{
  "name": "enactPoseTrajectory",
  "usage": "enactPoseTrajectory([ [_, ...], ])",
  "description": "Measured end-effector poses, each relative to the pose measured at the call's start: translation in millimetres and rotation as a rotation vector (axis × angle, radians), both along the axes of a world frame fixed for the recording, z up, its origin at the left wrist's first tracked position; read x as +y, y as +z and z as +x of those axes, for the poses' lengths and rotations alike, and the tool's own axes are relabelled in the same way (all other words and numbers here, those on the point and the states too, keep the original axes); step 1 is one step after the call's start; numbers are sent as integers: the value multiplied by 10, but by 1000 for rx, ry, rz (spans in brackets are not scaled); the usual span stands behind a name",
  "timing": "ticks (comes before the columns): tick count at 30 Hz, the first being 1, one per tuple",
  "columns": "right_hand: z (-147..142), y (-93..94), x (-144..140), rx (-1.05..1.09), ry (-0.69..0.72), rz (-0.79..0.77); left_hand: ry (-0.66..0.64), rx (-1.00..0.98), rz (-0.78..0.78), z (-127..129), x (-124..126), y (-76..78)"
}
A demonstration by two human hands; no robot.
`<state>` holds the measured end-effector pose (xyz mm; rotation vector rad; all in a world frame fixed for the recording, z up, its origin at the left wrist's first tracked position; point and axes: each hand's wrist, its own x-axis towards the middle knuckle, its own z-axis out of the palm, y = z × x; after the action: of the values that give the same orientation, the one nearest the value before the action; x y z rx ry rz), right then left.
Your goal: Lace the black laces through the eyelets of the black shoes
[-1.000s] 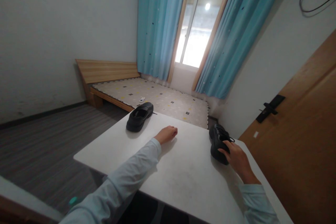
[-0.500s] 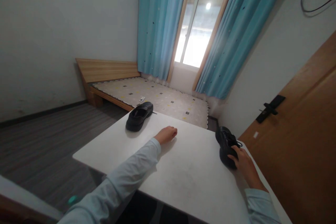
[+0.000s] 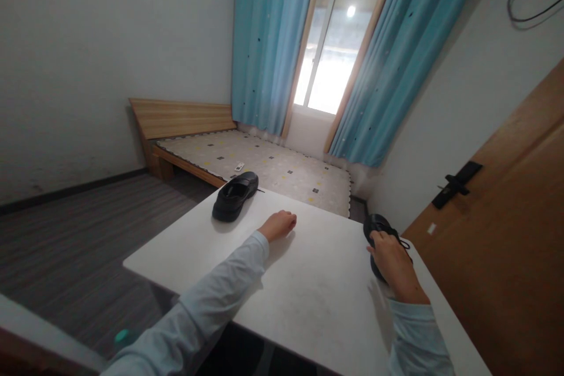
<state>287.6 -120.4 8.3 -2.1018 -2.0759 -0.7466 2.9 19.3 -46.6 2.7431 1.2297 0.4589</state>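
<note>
Head view: the right hand [image 3: 393, 263] lies over a black laced shoe [image 3: 377, 225] at the table's [image 3: 308, 299] right edge, about 3 o'clock from the table's middle. Its fingers curl around the shoe's top and hide most of it; only the toe end and a bit of lace show past the knuckles. The left hand [image 3: 278, 225] rests on the tabletop near the middle, fingers folded into a loose fist, holding nothing. A second shoe [image 3: 235, 195] sits at the far left corner, at 11 o'clock from the left hand, well apart from it, opening upward. Bare tabletop lies between the two shoes.

Beyond the table's far edge, at 12 o'clock, is a low bed [image 3: 268, 164] with a small remote [image 3: 238, 167] on it. Blue curtains [image 3: 268, 41] flank a bright window [image 3: 328, 53]. A wooden door [image 3: 506, 235] with a black handle [image 3: 456, 184] stands just beside the right hand's shoe, at 3 o'clock.
</note>
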Motion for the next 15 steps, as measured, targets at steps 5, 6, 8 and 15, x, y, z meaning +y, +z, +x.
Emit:
enactPoseTrajectory([
  [5, -630, 24, 69, 184, 260, -45, 88, -2, 30, -64, -9, 115],
  [6, -746, -5, 70, 213, 298, -59, 102, -3, 38, -71, -13, 132],
  [8, -947, -97, 69, 262, 363, -92, 120, -3, 50, -79, -23, 153],
  [15, -1199, -526, 107, 315, 428, -216, 90, 23, 55, -48, -54, 167],
])
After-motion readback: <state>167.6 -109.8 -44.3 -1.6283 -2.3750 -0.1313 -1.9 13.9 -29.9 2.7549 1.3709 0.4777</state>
